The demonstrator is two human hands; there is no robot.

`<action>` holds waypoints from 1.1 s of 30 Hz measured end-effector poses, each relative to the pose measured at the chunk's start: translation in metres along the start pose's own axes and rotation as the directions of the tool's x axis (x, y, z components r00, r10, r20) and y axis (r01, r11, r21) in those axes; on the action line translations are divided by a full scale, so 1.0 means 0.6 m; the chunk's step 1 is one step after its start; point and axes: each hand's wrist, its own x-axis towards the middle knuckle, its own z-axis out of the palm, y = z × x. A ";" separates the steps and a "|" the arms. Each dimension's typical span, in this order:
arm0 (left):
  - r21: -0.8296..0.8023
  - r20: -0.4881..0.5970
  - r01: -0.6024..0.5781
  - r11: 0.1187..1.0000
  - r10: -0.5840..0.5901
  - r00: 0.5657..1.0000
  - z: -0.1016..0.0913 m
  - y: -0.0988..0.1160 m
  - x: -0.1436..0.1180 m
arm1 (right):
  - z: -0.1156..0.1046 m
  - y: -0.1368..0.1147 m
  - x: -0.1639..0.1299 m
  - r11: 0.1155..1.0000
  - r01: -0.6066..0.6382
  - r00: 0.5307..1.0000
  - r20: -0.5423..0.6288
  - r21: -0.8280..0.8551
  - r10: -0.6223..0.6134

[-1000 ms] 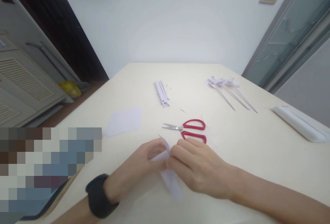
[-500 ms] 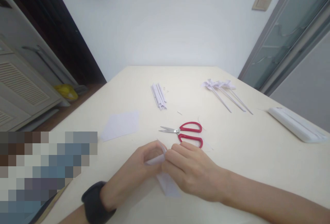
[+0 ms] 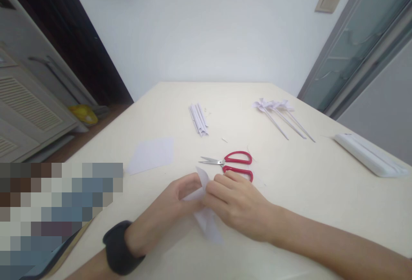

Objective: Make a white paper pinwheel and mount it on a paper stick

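A white piece of paper (image 3: 207, 224), with bent flaps sticking up and down, is held low over the near part of the table. My left hand (image 3: 180, 196), with a dark band on the wrist, grips it from the left between thumb and fingers. From the right, my right hand (image 3: 236, 205) pinches the same paper with curled fingers; its fingertips are partly hidden. Just beyond the hands lie scissors (image 3: 238, 157) with red handles, blades slightly apart and pointing left. My right knuckles overlap the nearer handle.
A flat sheet of paper (image 3: 151, 155) lies at the left. Several rolled paper tubes (image 3: 198, 119) are farther back. Paper pinwheels on sticks (image 3: 278, 114) rest at the back right, and a white plastic package (image 3: 370, 155) sits by the right edge. Paper scraps (image 3: 224, 140) lie about.
The paper has shifted slightly in my hands: its upper flap stands wider and its lower part has turned. My right hand has moved a little up and left. The other objects stay put.
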 end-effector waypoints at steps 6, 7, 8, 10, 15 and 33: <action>-0.016 -0.002 0.033 0.999 -0.034 0.999 -0.007 0.005 0.001 | -0.017 0.008 0.000 0.994 -0.101 0.995 0.010 0.035 0.101; -0.017 -0.001 0.038 0.999 -0.038 0.999 -0.008 0.006 0.001 | -0.018 0.009 -0.001 0.994 -0.104 0.995 0.009 0.038 0.103; -0.020 0.001 0.041 0.999 -0.041 0.999 -0.009 0.007 0.000 | -0.019 0.010 -0.001 0.994 -0.104 0.995 0.007 0.039 0.104; -0.044 -0.006 0.043 0.998 -0.044 0.999 -0.008 0.008 -0.001 | -0.019 0.011 -0.001 0.994 -0.105 0.995 0.004 0.043 0.105; -0.177 -0.049 0.147 0.973 -0.157 0.986 -0.007 0.012 -0.003 | -0.021 0.018 0.001 0.993 -0.105 0.994 -0.002 0.043 0.106; -0.274 0.051 0.153 0.949 -0.145 0.988 -0.001 0.022 -0.005 | -0.030 0.018 -0.001 0.908 -0.193 0.966 -0.092 0.373 0.243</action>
